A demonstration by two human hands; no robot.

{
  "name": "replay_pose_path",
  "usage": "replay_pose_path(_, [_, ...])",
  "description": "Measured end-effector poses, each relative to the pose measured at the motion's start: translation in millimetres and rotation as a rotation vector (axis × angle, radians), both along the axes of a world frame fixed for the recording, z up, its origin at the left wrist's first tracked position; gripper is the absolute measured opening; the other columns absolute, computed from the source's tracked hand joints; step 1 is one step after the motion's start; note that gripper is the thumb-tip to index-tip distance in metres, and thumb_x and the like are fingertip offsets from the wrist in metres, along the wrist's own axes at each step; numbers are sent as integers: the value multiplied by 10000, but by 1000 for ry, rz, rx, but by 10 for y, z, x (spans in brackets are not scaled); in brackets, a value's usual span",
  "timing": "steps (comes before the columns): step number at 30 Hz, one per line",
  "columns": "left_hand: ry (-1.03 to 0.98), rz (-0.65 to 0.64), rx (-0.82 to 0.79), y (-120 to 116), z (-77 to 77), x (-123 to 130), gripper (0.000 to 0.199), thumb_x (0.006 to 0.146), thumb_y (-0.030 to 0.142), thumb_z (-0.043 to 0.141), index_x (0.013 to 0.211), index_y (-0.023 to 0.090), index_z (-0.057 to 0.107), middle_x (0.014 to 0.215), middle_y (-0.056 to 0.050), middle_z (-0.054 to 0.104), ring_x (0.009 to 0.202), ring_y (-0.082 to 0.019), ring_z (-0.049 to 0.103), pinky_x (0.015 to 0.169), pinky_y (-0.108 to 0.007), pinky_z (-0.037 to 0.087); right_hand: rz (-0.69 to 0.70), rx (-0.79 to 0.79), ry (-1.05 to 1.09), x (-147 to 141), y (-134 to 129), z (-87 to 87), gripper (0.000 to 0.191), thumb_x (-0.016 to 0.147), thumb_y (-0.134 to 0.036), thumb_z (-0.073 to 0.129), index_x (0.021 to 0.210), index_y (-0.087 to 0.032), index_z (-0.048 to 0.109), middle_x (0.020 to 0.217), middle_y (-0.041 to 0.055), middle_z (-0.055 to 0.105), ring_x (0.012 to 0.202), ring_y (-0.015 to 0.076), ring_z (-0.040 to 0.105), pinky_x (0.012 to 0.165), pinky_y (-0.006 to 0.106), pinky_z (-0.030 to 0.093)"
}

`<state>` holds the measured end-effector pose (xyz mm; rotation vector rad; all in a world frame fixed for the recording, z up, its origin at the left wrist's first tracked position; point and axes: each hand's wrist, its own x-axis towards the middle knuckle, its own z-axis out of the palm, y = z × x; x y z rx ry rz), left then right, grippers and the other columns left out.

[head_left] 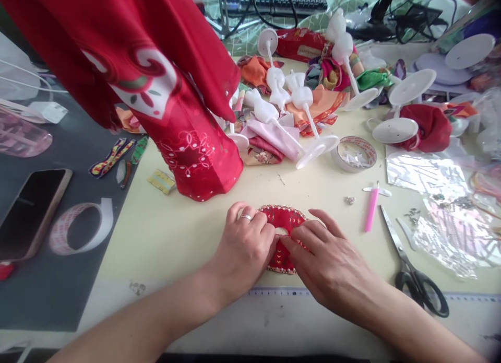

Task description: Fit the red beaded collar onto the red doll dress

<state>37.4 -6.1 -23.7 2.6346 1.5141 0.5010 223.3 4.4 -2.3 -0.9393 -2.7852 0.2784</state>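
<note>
A small red fabric piece [282,217] with a beaded edge and a hole at its middle lies on the pale table [164,237]. My left hand [247,243], with a ring on one finger, is closed on its left side. From the right, my right hand [321,250] pinches the same piece near the central opening, its thumb and fingertips close to those of my left hand. Both hands cover parts of the fabric. Behind them to the left stands a large red dress [211,164] with white patterns and beads.
Black-handled scissors [409,269], a pink pen-like tool [371,209] and bead packets [450,237] lie to the right. White mini mannequins [277,86] and fabrics fill the back. A tape roll [354,154] is behind my right hand; a phone [33,211] is far left.
</note>
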Motion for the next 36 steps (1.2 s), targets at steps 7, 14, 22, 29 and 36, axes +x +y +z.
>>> replay_pose_path(7, [4, 15, 8, 9, -4, -25, 213, 863, 130, 502, 654, 158, 530, 680, -26, 515, 755, -184, 457, 890, -442, 390, 0, -23, -24, -3, -7, -18, 218, 867, -109, 465, 992, -140, 641, 802, 55, 558, 798, 198, 459, 1014, 468, 313])
replay_pose_path(14, [7, 63, 41, 31, 67, -170, 153, 858, 129, 530, 728, 145, 608, 694, -21, 564, 762, -173, 493, 901, -445, 398, 13, -9, 10, 4, -14, -14, 214, 855, -106, 489, 1008, -118, 638, 792, 56, 553, 786, 197, 447, 998, 472, 326])
replay_pose_path(22, [31, -173, 127, -225, 125, -119, 52, 797, 82, 579, 786, 113, 618, 807, -52, 641, 828, -191, 553, 992, -482, 382, 6, -23, 16, -3, -17, -21, 190, 877, -125, 475, 988, -128, 630, 807, 54, 560, 811, 201, 464, 1018, 470, 310])
replay_pose_path(29, [73, -215, 164, -271, 88, -69, 95, 780, 91, 587, 858, 82, 640, 886, -106, 679, 845, -221, 608, 946, -471, 457, 2, -27, 9, -2, -20, -28, 230, 870, -124, 478, 1053, -125, 617, 822, 58, 565, 814, 203, 473, 1023, 477, 311])
replay_pose_path(36, [118, -216, 193, -289, 85, -82, 146, 796, 88, 549, 904, 49, 640, 991, -159, 684, 914, -255, 639, 936, -467, 487, -1, -21, 13, -8, -25, -29, 222, 875, -132, 480, 1045, -128, 624, 819, 59, 567, 808, 201, 474, 1010, 474, 325])
